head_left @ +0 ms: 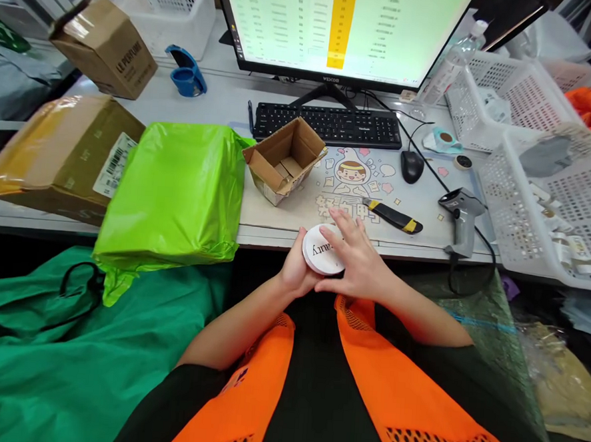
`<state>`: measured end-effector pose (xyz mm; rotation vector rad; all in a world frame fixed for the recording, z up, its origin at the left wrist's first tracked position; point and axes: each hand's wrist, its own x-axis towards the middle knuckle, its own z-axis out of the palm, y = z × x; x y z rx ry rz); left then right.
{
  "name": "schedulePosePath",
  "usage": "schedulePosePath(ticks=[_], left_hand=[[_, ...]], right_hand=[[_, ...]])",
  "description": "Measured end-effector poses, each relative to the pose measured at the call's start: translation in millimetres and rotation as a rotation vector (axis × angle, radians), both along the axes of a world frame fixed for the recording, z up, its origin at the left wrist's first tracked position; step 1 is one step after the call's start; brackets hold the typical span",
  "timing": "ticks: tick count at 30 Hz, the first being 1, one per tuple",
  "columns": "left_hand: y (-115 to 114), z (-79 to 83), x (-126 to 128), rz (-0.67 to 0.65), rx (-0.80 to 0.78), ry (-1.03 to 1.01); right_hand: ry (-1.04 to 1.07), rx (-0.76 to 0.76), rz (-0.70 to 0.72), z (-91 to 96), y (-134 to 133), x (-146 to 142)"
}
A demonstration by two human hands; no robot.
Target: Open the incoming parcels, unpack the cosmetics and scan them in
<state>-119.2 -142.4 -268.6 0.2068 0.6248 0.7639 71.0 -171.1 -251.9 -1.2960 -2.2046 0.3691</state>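
At the desk's near edge, a round white case is held in both hands: the left hand cups it from beneath, and the right hand lies fingers-flat across its lid. Keeping it level over the desk would likely prevent slips. Counted: one case, one green bag, one open box, one taped carton, one printed carton, one knife, one scanner

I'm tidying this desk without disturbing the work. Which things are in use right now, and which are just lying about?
In use: white round case, held by left hand and right hand; likely the small open box just beyond.
Lying about: utility knife, scanner, green bag, keyboard, mouse, blue tape dispenser.
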Motion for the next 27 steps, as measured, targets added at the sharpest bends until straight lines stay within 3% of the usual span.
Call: schedulePosePath(ticks=[2,5,7,11,13,15,17,21,24,27], left_hand=[[2,3.9,-2,0.015,-0.034,0.044],[6,9.6,-10,-0.045,-0.034,0.055],[5,10.3,-10,-0.032,-0.004,0.059],[-1,4.3,7,0.13,0.078,0.109],[-2,2.0,10,0.129,0.106,0.123],[-1,2.0,3,0.045,0.102,0.119],[2,3.1,-9,-0.134,0.075,0.085],[8,-1.2,-32,-0.409,0.009,0.019],[11,-9.8,-39,-0.399,-0.047,-0.033],[14,-13.8,-41,-0.323,0.065,-0.17]], right_hand=[[-0.054,-0.038,-0.039,0.5,2,3],[-0.017,-0.023,-0.224,4.4,11,22],[0.024,0.0,-0.249,8.1,12,23],[-0.002,-0.045,-0.05,13.2,5,-14],[-0.023,-0.033,0.001,14.9,3,-29],[-0.049,0.018,0.127,19.1,3,-34],[-0.101,0.061,0.314,27.9,3,-32],[-0.16,0.14,0.554,55.5,-7,-28],[-0.053,0.222,0.612,68.0,-15,-20],[0.199,0.147,0.456,57.2,-14,-6]])
